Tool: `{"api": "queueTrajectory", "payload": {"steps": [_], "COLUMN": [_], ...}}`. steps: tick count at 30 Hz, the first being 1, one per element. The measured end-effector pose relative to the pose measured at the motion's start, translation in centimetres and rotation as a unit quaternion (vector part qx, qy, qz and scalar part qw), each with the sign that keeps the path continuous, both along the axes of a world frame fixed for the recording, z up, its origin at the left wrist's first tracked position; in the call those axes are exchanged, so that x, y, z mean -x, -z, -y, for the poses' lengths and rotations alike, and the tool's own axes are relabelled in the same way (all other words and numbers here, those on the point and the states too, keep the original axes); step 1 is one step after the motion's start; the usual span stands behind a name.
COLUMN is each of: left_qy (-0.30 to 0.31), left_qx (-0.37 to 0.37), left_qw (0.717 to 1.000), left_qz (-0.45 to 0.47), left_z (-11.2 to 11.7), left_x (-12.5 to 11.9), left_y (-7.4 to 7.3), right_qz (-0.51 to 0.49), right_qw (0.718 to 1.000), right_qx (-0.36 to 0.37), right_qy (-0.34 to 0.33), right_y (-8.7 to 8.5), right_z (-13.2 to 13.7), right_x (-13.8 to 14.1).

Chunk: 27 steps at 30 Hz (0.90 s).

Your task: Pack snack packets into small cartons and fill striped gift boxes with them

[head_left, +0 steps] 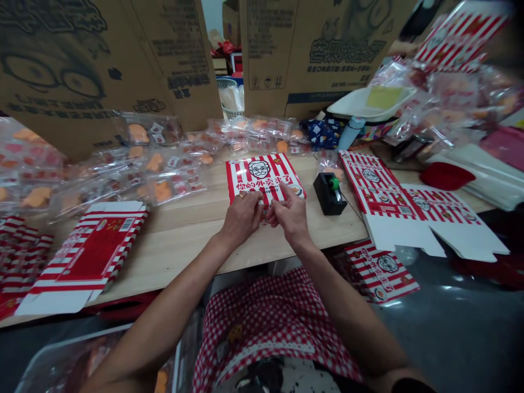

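From where I stand, I see two bare hands close together at the near edge of a red and white striped box (264, 166). The left hand (242, 214) has its fingers bent and bunched up. The right hand (291, 214) is just beside it, with its thumb and fingers drawn in close. I can't tell if they pinch the edge of the box or some little thing on it, because the fingers hide that spot. The box lies on the wooden table (176, 232), sticking out past the fingertips on the far side. Just to the right of the grip sits a black tape holder (328, 197) with a green middle. Farther right lies striped card (370, 177) with white flaps. Well to the left of the grip is another striped box (100, 243). Past the hands, lots of clear bags (161, 188) with orange things inside are in a messy row, and big brown boxes (164, 60) stand behind them. Nearer than the grip is a red checked apron (266, 316).
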<state>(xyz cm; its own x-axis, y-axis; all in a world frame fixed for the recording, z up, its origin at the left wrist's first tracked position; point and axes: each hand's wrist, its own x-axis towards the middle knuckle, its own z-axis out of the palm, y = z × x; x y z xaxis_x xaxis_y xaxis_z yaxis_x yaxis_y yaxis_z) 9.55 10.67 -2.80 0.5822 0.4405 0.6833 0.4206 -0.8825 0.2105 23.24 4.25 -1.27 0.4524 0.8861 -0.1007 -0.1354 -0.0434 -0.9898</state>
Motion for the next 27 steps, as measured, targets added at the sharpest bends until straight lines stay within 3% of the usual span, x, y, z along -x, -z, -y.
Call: {"api": "queueTrajectory", "payload": {"steps": [4,8,12,15,18,24,27], "left_qy": [0.006,0.018,0.024,0.004,-0.017,-0.02,-0.008], "left_qx": [-0.007,-0.025,0.028,0.058,0.043,-0.018,-0.005], "left_qw": [0.999,0.993,0.996,0.997,0.996,0.99,0.99], "left_qz": [-0.047,-0.111,-0.081,-0.05,-0.078,-0.135,-0.139], "left_z": [-0.2,-0.5,-0.7,-1.0,-1.2,-0.6,0.0], "left_x": [0.1,0.0,-0.5,-1.2,-1.9,-2.6,-1.8], "left_y": [0.0,-0.7,-1.3,-1.3,-1.0,-0.6,-1.0], "right_qz": [0.017,0.019,0.063,0.124,0.157,0.104,0.088], "right_qw": [0.999,1.0,0.996,0.989,0.983,0.994,0.994], "right_qx": [0.029,-0.003,-0.063,-0.058,-0.056,-0.026,-0.018], "right_qy": [0.02,0.025,0.03,0.06,0.08,0.005,0.055], "right_y": [1.1,2.3,3.8,4.7,5.3,4.3,3.2], "right_z": [-0.7,-0.5,0.0,-0.1,-0.3,2.8,4.4], "right_x": [0.1,0.2,0.5,0.8,1.1,-0.1,-3.4]}}
